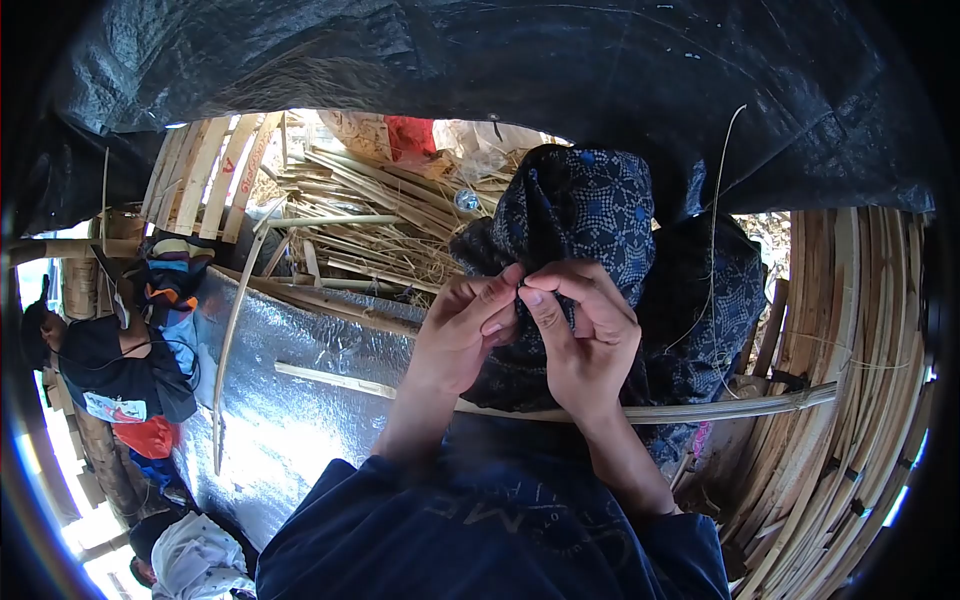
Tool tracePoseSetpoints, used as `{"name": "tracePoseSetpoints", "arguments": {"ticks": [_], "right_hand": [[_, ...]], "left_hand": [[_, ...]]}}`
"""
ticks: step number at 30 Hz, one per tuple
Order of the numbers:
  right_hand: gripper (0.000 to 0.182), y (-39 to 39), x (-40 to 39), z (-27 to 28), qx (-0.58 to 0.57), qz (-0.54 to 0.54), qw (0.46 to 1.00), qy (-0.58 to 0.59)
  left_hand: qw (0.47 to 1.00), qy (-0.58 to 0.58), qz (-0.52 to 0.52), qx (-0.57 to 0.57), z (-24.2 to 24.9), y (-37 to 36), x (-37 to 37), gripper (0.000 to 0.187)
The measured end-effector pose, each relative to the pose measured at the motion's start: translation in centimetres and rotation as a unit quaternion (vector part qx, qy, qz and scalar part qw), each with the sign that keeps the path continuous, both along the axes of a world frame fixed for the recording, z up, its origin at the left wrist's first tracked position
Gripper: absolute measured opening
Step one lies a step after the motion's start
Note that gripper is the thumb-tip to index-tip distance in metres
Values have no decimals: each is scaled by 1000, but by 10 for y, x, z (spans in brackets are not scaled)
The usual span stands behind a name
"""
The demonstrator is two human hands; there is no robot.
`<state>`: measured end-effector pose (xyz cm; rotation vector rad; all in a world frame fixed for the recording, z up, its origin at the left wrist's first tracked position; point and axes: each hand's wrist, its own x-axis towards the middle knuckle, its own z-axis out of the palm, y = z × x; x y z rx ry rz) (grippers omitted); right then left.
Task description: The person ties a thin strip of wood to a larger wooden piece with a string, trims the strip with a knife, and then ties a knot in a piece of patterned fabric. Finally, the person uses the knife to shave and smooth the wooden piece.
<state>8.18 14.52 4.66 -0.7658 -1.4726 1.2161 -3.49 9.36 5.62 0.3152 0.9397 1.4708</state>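
Observation:
My left hand and my right hand meet in front of my chest, fingertips nearly touching. Each pinches thumb against forefinger. A tiny dark thing seems to sit between the tips, too small to name. Below and behind the hands, blue-and-black patterned cloth covers my raised knees. A bundle of thin bamboo strips lies across my lap, passing under both forearms, its split pale end sticking out to the left.
A silvery foil mat spreads at left. Cut bamboo sticks pile up ahead. Slatted bamboo stands at right, and black plastic sheeting hangs in front. Two other people are at far left. A thin strip curves upward at right.

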Motion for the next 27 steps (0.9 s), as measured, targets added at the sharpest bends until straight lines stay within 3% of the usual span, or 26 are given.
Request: {"name": "tracePoseSetpoints", "arguments": {"ticks": [3, 11, 14, 16, 17, 18, 19, 21, 25, 27], "right_hand": [[13, -1, 1, 7, 52, -27, 996, -71], [14, 0, 2, 5, 118, -13, 989, -87], [13, 2, 8, 4, 85, 29, 992, -92], [12, 2, 12, 2, 52, 60, 993, -91], [11, 2, 14, -2, -52, 73, 996, -23], [10, 3, 15, -4, -155, 84, 983, 44], [10, 4, 17, -3, -155, 84, 983, 43], [11, 7, 20, 0, -221, 80, 964, 126], [12, 8, 17, 2, -193, 101, 970, 113], [12, 9, 18, 4, -188, 114, 971, 99]], "left_hand": [[999, -27, 21, -16, -5, -3, 0, 11], [995, -97, 8, -18, -4, -3, -2, 12], [996, -66, -7, -63, 2, -1, -5, 26], [998, -10, -48, -38, 0, 0, -10, 37], [998, -10, -47, -38, 0, 0, -9, 37], [993, 110, -34, -18, -1, 2, -6, 40], [973, 228, -21, 3, -1, 3, -5, 44], [956, 293, -13, 10, -2, 2, -4, 45], [906, 423, -8, -8, 9, 1, -1, 42], [907, 422, 12, -4, 1, -1, -1, 35]]}}
